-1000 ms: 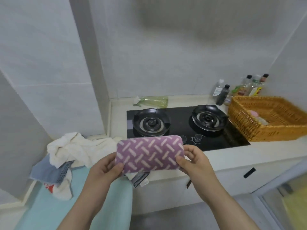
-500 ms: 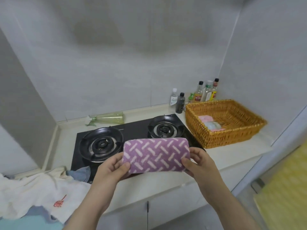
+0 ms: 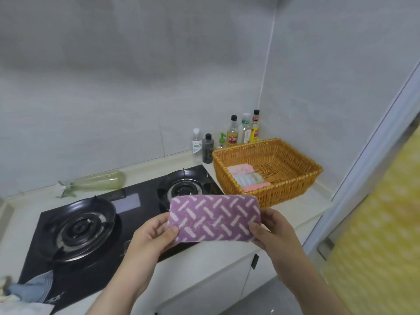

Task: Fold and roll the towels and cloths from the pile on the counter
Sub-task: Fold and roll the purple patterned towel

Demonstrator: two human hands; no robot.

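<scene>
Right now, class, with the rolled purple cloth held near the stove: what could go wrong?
1. The left hand and right hand pinch only the ends of the cloth; if either slips, the roll may unwind.
2. It hangs close to the stove, so lowering it there might pick up grease.

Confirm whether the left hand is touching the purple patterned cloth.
Touching. The head view shows the left hand pinching the purple patterned cloth at its left end, thumb lying on the front face.
</scene>
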